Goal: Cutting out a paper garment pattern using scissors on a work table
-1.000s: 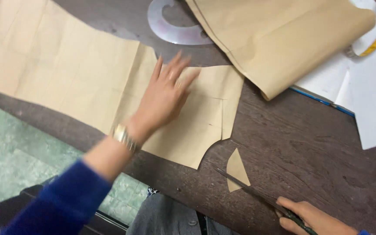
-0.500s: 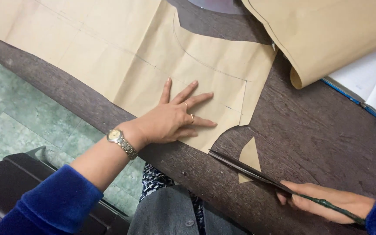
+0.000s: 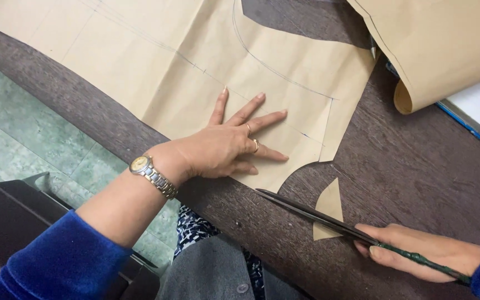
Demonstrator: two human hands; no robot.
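My left hand point(image 3: 234, 141) lies flat, fingers spread, on a large sheet of brown pattern paper point(image 3: 184, 72) with drawn curved and straight lines. A watch sits on that wrist. My right hand point(image 3: 423, 253) grips the handles of long dark scissors point(image 3: 318, 214), whose blades are together and point left toward the paper's lower cut edge. A small triangular paper offcut point(image 3: 329, 206) lies on the dark wooden table point(image 3: 418, 172), partly under the blades.
A second sheet of brown paper point(image 3: 445, 50) with a curled edge lies at the upper right. White sheets and a blue-edged item point(image 3: 473, 119) sit at the right edge. Green tiled floor point(image 3: 23, 144) and a dark chair point(image 3: 18, 222) are at the left.
The view has shifted, so the paper now fills more of the frame. My left hand stays flat on the sheet. The scissors in my right hand remain pointed at the cut edge.
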